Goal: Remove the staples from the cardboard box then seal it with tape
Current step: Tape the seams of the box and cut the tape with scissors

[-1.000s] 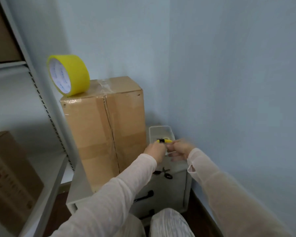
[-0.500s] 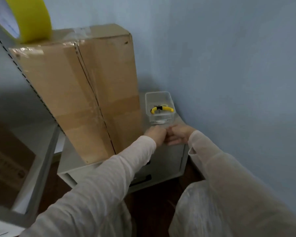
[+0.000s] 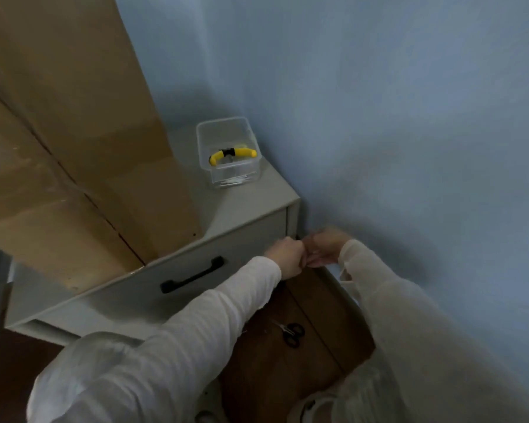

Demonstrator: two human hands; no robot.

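Biggest first: cardboard box (image 3: 58,132) at 10 o'clock from both hands, up and far side. Tall, long side up-and-down, standing on grey cabinet (image 3: 251,203). Dark seam down its front, shiny tape strip across. No tape roll in view.

Blue wall (image 3: 409,117) close at 3 o'clock, so little room that way. Cabinet front w/ black drawer handle (image 3: 193,274) at 9 o'clock. Brown floor (image 3: 318,300) at 6 o'clock, with room to pull back.

Clear tub (image 3: 235,175) on cabinet top at 11 o'clock, near the wall, apart from box. Yellow-handled pliers (image 3: 232,154) resting across it, long side running 9 to 3.

Left hand (image 3: 286,257) and right hand (image 3: 324,247) touching each other, just by cabinet's front right corner. Left curled like a fist; right blurry. Can't tell if holding anything, too small and smeared.

Small black scissors (image 3: 292,332) on floor at 6 o'clock, under the arms.

Guess: next reach goes up to 10–11 o'clock, to box or pliers. Left hand nearer both. Must lift over cabinet edge first, mind the tub.
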